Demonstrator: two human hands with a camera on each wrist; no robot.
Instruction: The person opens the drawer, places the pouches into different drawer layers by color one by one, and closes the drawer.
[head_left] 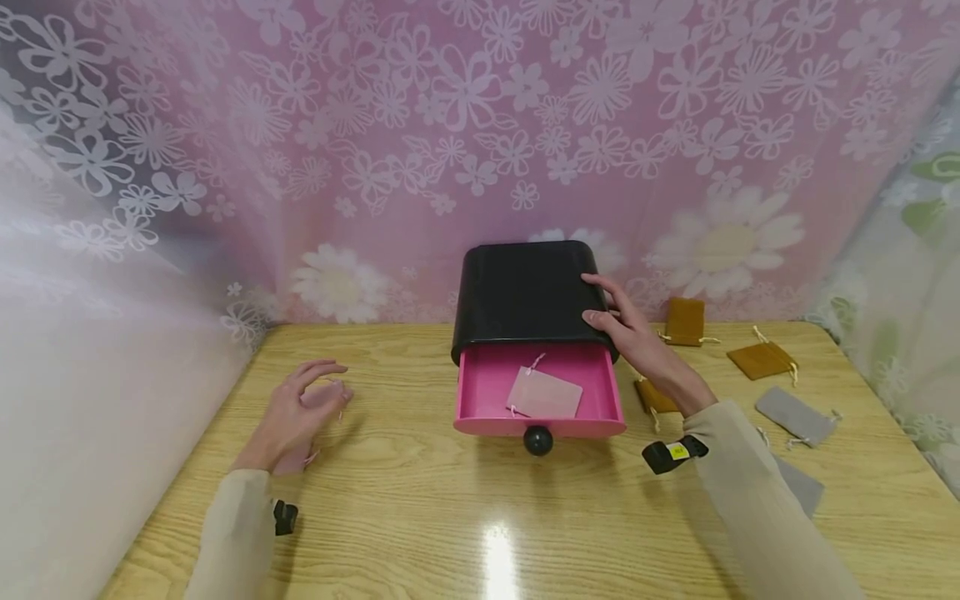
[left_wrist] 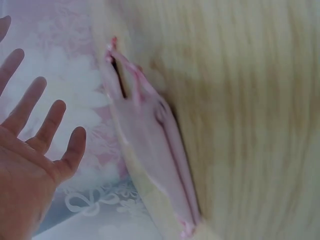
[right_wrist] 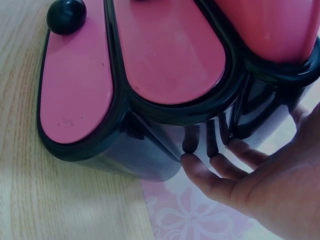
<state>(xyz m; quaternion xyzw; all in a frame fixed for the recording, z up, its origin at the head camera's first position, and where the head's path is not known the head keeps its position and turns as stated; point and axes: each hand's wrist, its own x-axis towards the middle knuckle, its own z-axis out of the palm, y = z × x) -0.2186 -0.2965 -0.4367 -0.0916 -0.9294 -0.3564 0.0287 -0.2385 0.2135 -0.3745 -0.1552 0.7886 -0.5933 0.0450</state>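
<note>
My left hand (head_left: pixel 300 412) hovers over the left side of the table with fingers spread, holding nothing. Below it lie pale pink drawstring pouches (head_left: pixel 291 462), partly hidden by the hand; one such pouch (left_wrist: pixel 147 142) shows in the left wrist view, beside the fingers. My right hand (head_left: pixel 633 333) rests on the right side of a black drawer cabinet (head_left: pixel 532 292), its fingertips against the side wall and top edge. The cabinet's top pink drawer (head_left: pixel 480 392) is pulled out, and a pale pink pouch (head_left: pixel 546 393) lies inside it. A round black knob (head_left: pixel 538 440) sits on the drawer front.
Brown pouches (head_left: pixel 686 322) and grey pouches (head_left: pixel 795 415) lie on the wooden table (head_left: pixel 390 517) to the right, some partly behind the right arm. Two lower pink drawers (right_wrist: pixel 77 90) are closed in the right wrist view. A flowered curtain (head_left: pixel 420 167) hangs behind the cabinet.
</note>
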